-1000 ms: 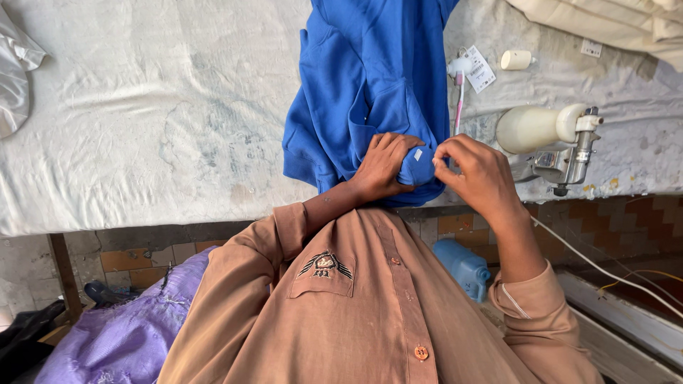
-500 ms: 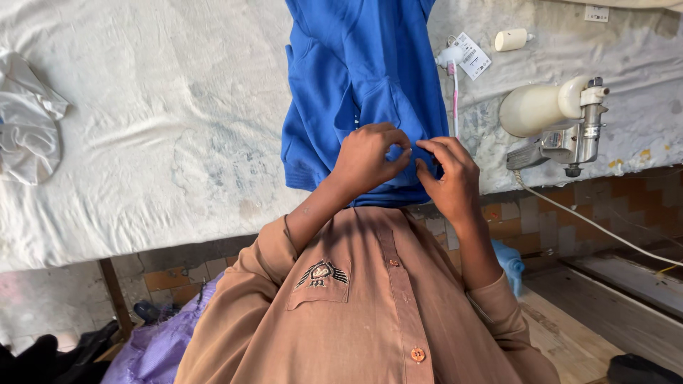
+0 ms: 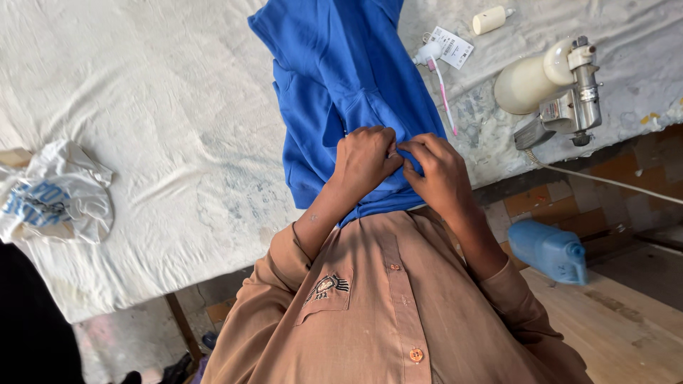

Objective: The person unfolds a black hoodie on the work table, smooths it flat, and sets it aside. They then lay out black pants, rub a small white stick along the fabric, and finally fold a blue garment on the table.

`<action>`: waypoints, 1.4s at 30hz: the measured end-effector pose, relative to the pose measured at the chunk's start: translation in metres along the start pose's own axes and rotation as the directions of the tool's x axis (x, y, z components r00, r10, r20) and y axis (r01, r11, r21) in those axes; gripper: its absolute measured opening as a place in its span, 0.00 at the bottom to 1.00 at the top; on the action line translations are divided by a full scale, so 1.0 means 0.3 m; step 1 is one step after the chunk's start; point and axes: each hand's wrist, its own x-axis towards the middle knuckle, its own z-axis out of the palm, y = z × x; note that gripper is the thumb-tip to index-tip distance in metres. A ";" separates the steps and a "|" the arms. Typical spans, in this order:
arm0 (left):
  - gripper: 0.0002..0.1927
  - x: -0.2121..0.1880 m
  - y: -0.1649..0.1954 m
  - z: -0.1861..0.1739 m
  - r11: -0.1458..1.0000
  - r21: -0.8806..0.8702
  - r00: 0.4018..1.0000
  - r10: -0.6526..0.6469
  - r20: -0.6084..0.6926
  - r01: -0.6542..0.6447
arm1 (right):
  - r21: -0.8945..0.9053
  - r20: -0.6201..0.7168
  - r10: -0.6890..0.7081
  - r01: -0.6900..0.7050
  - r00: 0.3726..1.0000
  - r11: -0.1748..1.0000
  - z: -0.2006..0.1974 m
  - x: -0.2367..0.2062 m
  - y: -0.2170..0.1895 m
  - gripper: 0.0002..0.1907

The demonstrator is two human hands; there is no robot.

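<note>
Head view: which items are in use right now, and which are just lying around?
In use:
- blue garment, lower edge pinched
- left hand
- right hand

Lying about:
- steam iron
- white tag
- small cream bottle
- crumpled bag
- blue jug

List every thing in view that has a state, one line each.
Blue garment: spread on the table, near edge bunched.
Left hand: pinching the garment's edge.
Right hand: pinching the same edge.
Steam iron: lying on the table, unheld.
White bag: crumpled.
</note>
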 end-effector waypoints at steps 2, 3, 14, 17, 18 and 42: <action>0.09 0.004 -0.003 0.008 0.999 0.004 0.998 0.039 0.054 -0.040 | -0.013 -0.004 0.010 -0.010 1.000 1.000 0.006 -0.004 0.002 0.15; 0.10 0.001 0.000 0.010 0.998 0.021 0.997 0.063 0.046 -0.064 | -0.039 -0.012 0.010 -0.010 1.000 0.999 0.009 -0.006 0.003 0.16; 0.07 -0.094 0.021 -0.103 0.974 -0.210 0.997 -0.079 0.010 0.079 | -0.024 -0.095 -0.020 0.018 0.995 1.000 -0.009 -0.006 -0.007 0.14; 0.13 -0.091 -0.032 -0.068 0.894 -0.444 0.998 -0.057 0.025 0.063 | 0.028 -0.104 -0.041 0.044 0.994 0.999 -0.026 0.012 -0.008 0.10; 0.14 -0.090 -0.050 -0.048 0.859 -0.509 0.999 -0.038 0.038 0.052 | 0.001 -0.052 -0.061 0.061 0.997 0.998 -0.031 0.023 -0.007 0.09; 0.06 -0.101 -0.203 0.116 0.768 -0.641 1.000 0.002 0.019 0.010 | -0.071 0.556 -0.279 0.379 0.783 0.923 -0.098 0.241 -0.035 0.10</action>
